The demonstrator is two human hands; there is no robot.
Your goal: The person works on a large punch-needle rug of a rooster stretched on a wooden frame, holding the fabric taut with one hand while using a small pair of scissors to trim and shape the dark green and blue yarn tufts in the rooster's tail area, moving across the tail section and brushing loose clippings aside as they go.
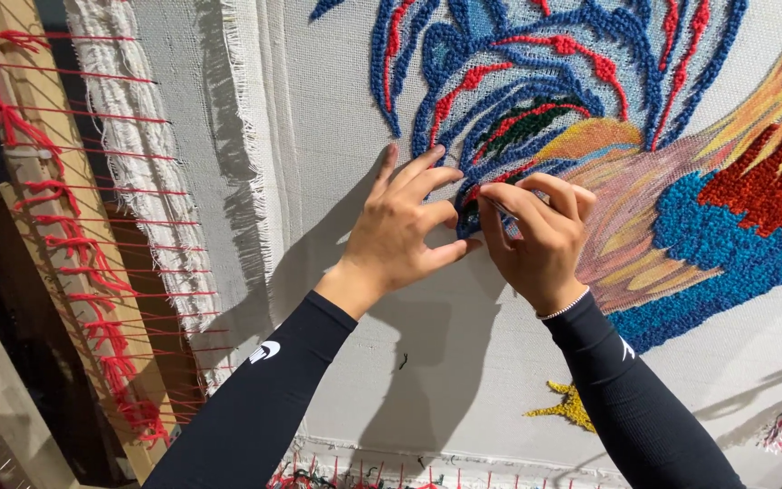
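Left hand (400,226) spread, fingers flat on white backing cloth (427,362), bracing it beside tufted pile (500,100). Right hand (536,237) pinching thin metal tool (502,209), tip at dark yarn edge, likely trimming or picking. Cloth laced by red cord (74,244) to wooden frame (47,181).
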